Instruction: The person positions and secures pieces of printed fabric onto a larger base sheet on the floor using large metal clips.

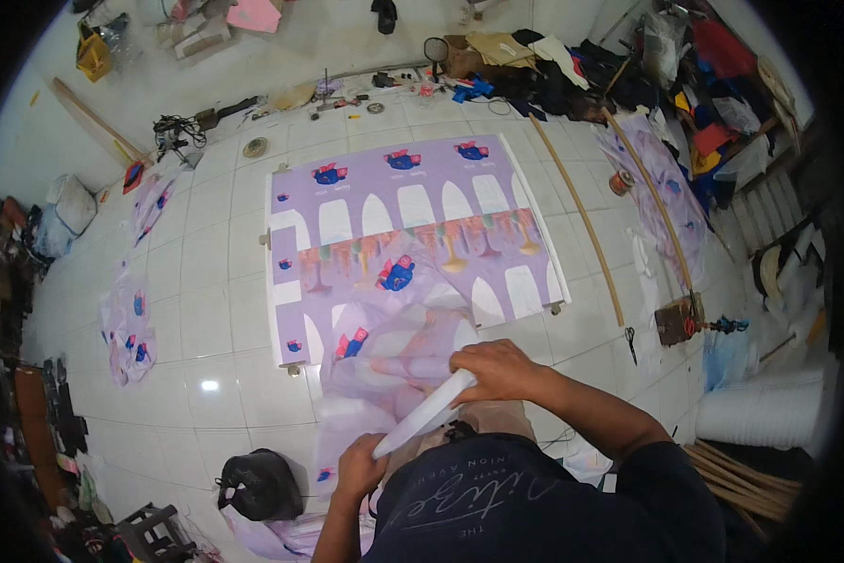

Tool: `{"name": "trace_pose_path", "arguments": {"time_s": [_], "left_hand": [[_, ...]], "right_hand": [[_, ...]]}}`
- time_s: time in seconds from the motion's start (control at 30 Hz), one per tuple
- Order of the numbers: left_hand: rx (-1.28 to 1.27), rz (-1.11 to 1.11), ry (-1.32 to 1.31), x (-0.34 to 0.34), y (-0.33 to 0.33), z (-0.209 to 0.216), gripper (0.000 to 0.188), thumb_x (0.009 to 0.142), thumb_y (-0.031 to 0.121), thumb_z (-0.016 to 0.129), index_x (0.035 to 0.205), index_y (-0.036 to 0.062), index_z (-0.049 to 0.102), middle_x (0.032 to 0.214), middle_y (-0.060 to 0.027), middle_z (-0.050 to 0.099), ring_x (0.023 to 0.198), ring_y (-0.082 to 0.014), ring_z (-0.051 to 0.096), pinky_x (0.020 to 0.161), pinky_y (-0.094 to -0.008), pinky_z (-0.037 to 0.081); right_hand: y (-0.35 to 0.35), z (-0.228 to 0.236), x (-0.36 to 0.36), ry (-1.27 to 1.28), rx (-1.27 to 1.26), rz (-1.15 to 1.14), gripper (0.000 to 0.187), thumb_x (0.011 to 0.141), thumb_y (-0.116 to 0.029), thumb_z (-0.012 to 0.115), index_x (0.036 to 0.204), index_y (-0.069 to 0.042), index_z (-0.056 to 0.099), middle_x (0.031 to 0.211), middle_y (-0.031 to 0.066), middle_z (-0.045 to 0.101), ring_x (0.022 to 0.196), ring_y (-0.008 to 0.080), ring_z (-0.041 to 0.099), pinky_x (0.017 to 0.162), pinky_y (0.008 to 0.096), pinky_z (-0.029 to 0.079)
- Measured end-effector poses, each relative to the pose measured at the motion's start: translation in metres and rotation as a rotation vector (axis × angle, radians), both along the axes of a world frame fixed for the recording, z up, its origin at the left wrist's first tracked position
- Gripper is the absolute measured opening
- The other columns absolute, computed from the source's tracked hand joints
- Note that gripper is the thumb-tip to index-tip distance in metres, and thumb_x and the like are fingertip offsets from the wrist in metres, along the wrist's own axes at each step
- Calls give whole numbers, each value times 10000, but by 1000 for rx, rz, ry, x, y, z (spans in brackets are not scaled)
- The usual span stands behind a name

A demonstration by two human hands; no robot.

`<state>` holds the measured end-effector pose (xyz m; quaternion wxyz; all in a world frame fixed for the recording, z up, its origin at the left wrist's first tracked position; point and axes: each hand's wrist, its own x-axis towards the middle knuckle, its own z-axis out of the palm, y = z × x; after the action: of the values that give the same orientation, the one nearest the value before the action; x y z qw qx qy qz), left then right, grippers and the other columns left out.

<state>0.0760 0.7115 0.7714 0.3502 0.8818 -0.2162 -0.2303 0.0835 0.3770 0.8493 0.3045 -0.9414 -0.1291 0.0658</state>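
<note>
In the middle of the frame, a printed purple sheet is lying flat on the tiled floor. A second, loose sheet goes from its lower part down to the person, with many soft folds; I cannot tell whether the two are joined.

The right hand, a little right of the centre in the lower half, is closed around the upper end of a white band, which seems to be the edge of the loose sheet. The left hand, lower and more to the left, grasps the other end. Between the two hands the band is rather straight and slanting.

I judge that the step in hand is handling the loose sheet by this edge, perhaps for folding or spreading it. The next move calls, in my opinion, for a firm and equal hold at both ends, and for lifting the folds without dragging the flat sheet below. The scissors on the right and the black bag at lower left are apart from both hands.
</note>
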Motion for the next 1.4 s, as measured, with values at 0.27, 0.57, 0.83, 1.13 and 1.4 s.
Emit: {"name": "trace_pose_path", "arguments": {"time_s": [0.27,0.57,0.83,1.13,1.4], "left_hand": [[-227,130,-267,36,11,140,253,703,47,686,953,40,731,742,-137,618,660,-316,594,611,-389,466],[-15,360,-642,48,61,217,328,732,275,639,833,-36,609,720,-130,528,649,-273,521,580,-383,381],[334,603,-335,-2,158,26,246,694,-52,593,930,-8,643,896,-156,646,877,-335,629,826,-380,495],[639,817,-441,113,184,-121,240,818,25,504,934,-100,672,917,-284,682,867,-424,655,798,-466,511],[81,835,-663,514,203,-48,298,956,295,570,1001,14,660,768,-74,613,666,-175,576,573,-323,467]], "right_hand": [[-82,-100,-37,-336,-72,-551,282,724,-48,711,996,-81,647,912,99,639,874,335,645,730,431,521],[-165,-194,-69,-178,88,-1292,261,780,-75,725,1028,-46,650,987,156,700,941,332,684,826,403,528],[-275,-207,-146,-107,-69,-1385,413,738,132,454,1093,-1,618,1004,212,688,975,363,669,904,398,508],[-414,-251,37,46,-128,-1031,375,790,35,552,1153,-51,579,1050,225,684,1020,411,660,866,458,524],[-552,-198,337,-87,20,-1182,243,859,-108,566,1094,-84,621,1038,206,686,993,410,650,854,484,515]]}}
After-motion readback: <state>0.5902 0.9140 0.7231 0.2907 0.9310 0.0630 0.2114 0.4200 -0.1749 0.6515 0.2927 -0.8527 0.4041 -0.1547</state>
